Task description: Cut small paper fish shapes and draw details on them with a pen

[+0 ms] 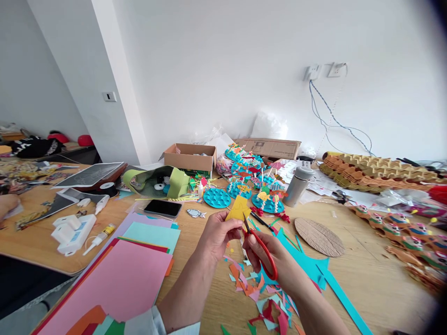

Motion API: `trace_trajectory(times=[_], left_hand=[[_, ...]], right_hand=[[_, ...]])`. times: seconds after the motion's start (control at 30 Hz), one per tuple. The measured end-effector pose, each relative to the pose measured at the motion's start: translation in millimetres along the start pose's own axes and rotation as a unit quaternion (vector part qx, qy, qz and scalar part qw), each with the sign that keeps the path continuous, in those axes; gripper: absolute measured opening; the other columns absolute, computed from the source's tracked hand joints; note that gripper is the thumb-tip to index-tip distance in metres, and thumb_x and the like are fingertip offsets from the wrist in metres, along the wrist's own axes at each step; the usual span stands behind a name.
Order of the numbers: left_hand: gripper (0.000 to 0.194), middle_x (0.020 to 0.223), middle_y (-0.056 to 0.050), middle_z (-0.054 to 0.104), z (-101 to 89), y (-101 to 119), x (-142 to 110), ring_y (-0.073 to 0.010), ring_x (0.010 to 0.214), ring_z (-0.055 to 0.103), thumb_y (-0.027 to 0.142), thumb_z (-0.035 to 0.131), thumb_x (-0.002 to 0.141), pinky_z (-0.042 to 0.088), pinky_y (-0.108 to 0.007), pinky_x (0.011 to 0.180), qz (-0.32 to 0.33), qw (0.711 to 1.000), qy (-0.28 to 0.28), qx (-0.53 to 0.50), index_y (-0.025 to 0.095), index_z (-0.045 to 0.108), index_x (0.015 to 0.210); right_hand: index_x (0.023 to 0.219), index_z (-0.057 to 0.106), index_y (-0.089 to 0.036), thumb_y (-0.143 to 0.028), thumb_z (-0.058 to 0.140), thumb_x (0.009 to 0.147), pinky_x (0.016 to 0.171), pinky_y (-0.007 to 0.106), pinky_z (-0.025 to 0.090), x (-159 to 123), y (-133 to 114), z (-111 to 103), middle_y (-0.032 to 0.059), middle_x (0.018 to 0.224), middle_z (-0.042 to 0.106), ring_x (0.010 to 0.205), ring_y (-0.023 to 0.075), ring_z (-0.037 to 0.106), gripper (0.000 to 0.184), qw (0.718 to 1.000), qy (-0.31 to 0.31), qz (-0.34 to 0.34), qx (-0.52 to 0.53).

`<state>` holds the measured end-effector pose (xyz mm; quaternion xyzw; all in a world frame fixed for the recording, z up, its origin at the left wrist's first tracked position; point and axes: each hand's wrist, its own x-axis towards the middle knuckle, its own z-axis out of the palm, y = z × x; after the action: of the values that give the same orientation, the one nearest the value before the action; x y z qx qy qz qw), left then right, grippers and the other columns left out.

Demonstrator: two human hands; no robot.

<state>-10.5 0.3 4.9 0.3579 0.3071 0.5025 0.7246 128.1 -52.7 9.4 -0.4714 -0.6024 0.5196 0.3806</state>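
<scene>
Between the fingers of my left hand (pixel 220 232) is a small piece of yellow paper (pixel 239 208) with faint drawn lines on it. My right hand (pixel 262 250) grips a pair of scissors (pixel 271 267) with red handles. The dark blades meet the lower right edge of the yellow paper. Below both hands lie many paper scraps (pixel 244 284) in orange, pink, red and light blue. A larger turquoise sheet (pixel 300 260) with cut edges lies under and to the right of my right hand. A black pen (pixel 261 221) rests just beyond the scissors.
Stacked coloured paper (pixel 136 265) lies at left, near a phone (pixel 163 208) and a white power strip (pixel 75 235). Behind are blue round craft pieces (pixel 216 197), a green bag (pixel 139 181), and a metal bottle (pixel 298 186). A cardboard oval (pixel 319 236) and egg trays (pixel 377 172) are at right.
</scene>
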Motion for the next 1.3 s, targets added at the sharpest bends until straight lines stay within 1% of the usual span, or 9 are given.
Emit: trace_trajectory(times=[0.13, 0.27, 0.43, 0.6, 0.73, 0.87, 1.0, 1.13, 1.3], left_hand=[[0.022, 0.065, -0.002, 0.063, 1.1, 1.9, -0.6, -0.0070, 0.051, 0.051, 0.019, 0.079, 0.053, 0.041, -0.020, 0.052, 0.003, 1.000, 0.010, -0.026, 0.010, 0.067, 0.070], [0.024, 0.065, -0.003, 0.064, 3.3, 3.3, -0.6, -0.0073, 0.051, 0.052, 0.019, 0.080, 0.052, 0.042, -0.020, 0.053, 0.010, 0.999, 0.023, -0.034, 0.009, 0.068, 0.070], [0.025, 0.065, -0.003, 0.064, 4.8, 3.6, 0.0, -0.0070, 0.051, 0.053, 0.018, 0.080, 0.051, 0.041, -0.019, 0.053, 0.036, 0.998, 0.034, -0.041, 0.009, 0.067, 0.070], [0.024, 0.065, -0.002, 0.064, 6.3, 5.2, -1.7, -0.0067, 0.051, 0.052, 0.017, 0.079, 0.050, 0.041, -0.019, 0.052, 0.045, 0.998, 0.047, -0.027, 0.010, 0.065, 0.068], [0.023, 0.063, 0.000, 0.063, 4.8, 6.8, -1.4, -0.0060, 0.048, 0.050, 0.019, 0.076, 0.052, 0.040, -0.019, 0.050, 0.051, 0.998, 0.040, 0.012, 0.011, 0.065, 0.070], [0.028, 0.065, 0.001, 0.063, 0.8, 8.1, 0.4, -0.0059, 0.048, 0.050, 0.019, 0.076, 0.053, 0.040, -0.019, 0.051, 0.051, 0.998, 0.029, 0.033, 0.011, 0.066, 0.077], [0.025, 0.065, 0.001, 0.062, -4.7, 9.4, 1.6, -0.0060, 0.049, 0.049, 0.020, 0.075, 0.053, 0.041, -0.020, 0.052, 0.044, 0.998, 0.008, 0.050, 0.012, 0.064, 0.074], [0.024, 0.067, 0.000, 0.063, -9.7, 10.7, 2.1, -0.0064, 0.049, 0.050, 0.021, 0.074, 0.053, 0.040, -0.020, 0.052, 0.033, 0.997, -0.013, 0.071, 0.012, 0.063, 0.072], [0.024, 0.065, 0.001, 0.063, -12.2, 13.5, 1.7, -0.0062, 0.047, 0.050, 0.021, 0.074, 0.053, 0.039, -0.019, 0.051, 0.031, 0.996, -0.020, 0.083, 0.013, 0.062, 0.072]], right_hand=[[0.070, 0.047, -0.020, -0.072, 0.049, 0.081, 0.044, 0.023, 0.029, -0.2, 0.1, -0.7, -0.0047, 0.049, 0.048, 0.044, 0.0093, 0.039, 0.053, 1.000, -0.009, -0.001, -0.002], [0.071, 0.048, -0.020, -0.072, 0.048, 0.081, 0.044, 0.023, 0.028, 0.7, -0.6, -1.1, -0.0046, 0.047, 0.048, 0.044, 0.0099, 0.041, 0.053, 1.000, -0.016, -0.002, -0.005], [0.071, 0.047, -0.020, -0.073, 0.048, 0.079, 0.045, 0.023, 0.029, 1.6, -0.4, -0.1, -0.0047, 0.047, 0.048, 0.043, 0.0101, 0.042, 0.054, 1.000, -0.011, 0.004, -0.007], [0.070, 0.047, -0.020, -0.073, 0.048, 0.080, 0.045, 0.024, 0.030, 1.7, 1.0, -0.8, -0.0047, 0.047, 0.049, 0.043, 0.0096, 0.042, 0.053, 1.000, -0.015, 0.004, -0.008], [0.072, 0.048, -0.020, -0.071, 0.051, 0.080, 0.045, 0.023, 0.030, 0.9, 1.9, -2.2, -0.0053, 0.047, 0.048, 0.043, 0.0093, 0.042, 0.052, 1.000, -0.013, 0.006, 0.002], [0.073, 0.049, -0.019, -0.071, 0.051, 0.080, 0.045, 0.023, 0.031, 0.9, 1.8, -2.5, -0.0052, 0.047, 0.048, 0.042, 0.0087, 0.042, 0.053, 1.000, -0.019, 0.010, 0.006], [0.074, 0.051, -0.017, -0.071, 0.051, 0.080, 0.045, 0.023, 0.032, 0.5, 1.9, -4.0, -0.0037, 0.049, 0.051, 0.043, 0.0092, 0.044, 0.054, 0.999, -0.035, 0.011, 0.011], [0.074, 0.053, -0.017, -0.067, 0.051, 0.084, 0.045, 0.022, 0.031, -1.3, 3.3, -7.3, -0.0027, 0.049, 0.053, 0.043, 0.0093, 0.045, 0.051, 0.998, -0.057, 0.013, 0.012], [0.073, 0.053, -0.018, -0.065, 0.051, 0.085, 0.043, 0.022, 0.030, -3.6, 4.2, -9.2, -0.0030, 0.048, 0.053, 0.042, 0.0090, 0.044, 0.049, 0.998, -0.066, 0.014, -0.002]])
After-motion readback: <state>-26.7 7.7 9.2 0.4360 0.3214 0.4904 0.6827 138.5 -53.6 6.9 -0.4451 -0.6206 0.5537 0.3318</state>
